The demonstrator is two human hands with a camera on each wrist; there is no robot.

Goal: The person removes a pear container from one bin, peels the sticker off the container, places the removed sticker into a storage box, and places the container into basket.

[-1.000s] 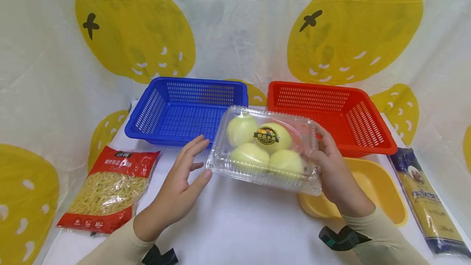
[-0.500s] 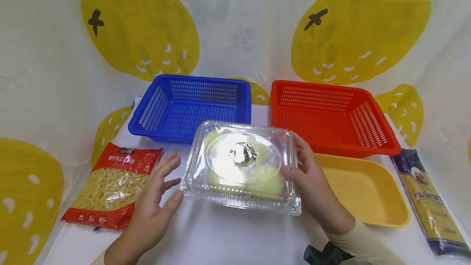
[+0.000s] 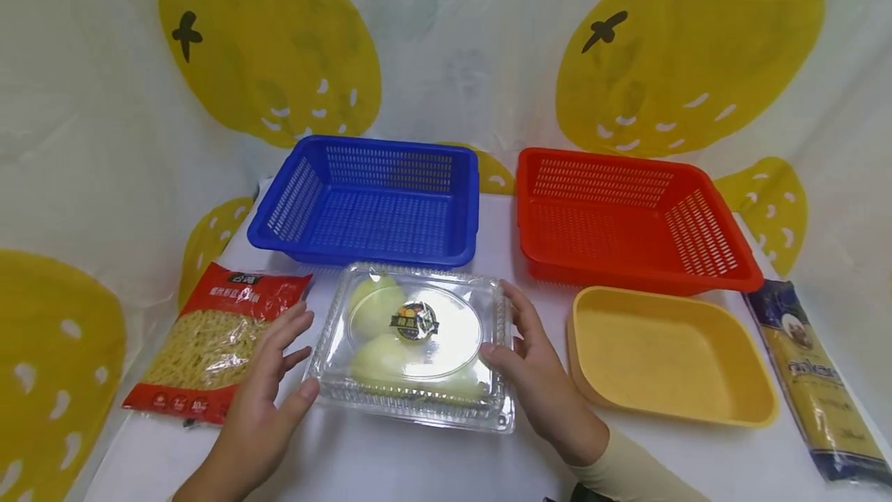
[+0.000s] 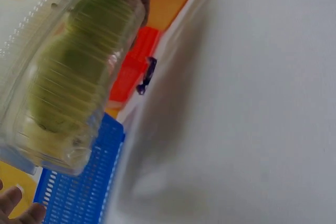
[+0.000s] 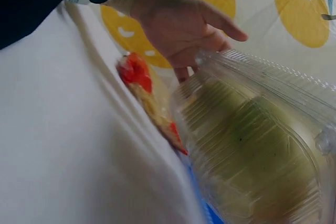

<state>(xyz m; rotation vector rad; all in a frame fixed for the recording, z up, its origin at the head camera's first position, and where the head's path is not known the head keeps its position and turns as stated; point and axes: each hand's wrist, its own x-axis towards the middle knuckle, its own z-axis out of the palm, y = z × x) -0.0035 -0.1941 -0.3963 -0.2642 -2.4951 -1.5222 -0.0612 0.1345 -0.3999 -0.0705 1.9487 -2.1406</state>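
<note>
A clear plastic clamshell box (image 3: pixel 411 347) of pale green round fruits (image 3: pixel 376 308) is held above the white table, its lid bearing a dark round label. My right hand (image 3: pixel 547 382) grips the box's right end, thumb on top and fingers along the far side. My left hand (image 3: pixel 254 401) is spread at the box's left end, fingers fairly straight; whether it touches the box I cannot tell. In the right wrist view the left hand (image 5: pixel 181 30) appears behind the box's corner. The left wrist view shows the fruits (image 4: pixel 73 66) through the ribbed side.
Behind the box stand a blue basket (image 3: pixel 279 242) and, to its right, a red basket (image 3: pixel 627 281). A yellow tray (image 3: pixel 669 355) lies at the right, beside a long spaghetti packet (image 3: pixel 811 386). A red-and-clear bag of pasta (image 3: pixel 209 339) lies at the left.
The box has moved left and toward me in my right hand, and sits lower. My left hand has shifted left and down, still spread. The yellow tray now shows fully.
</note>
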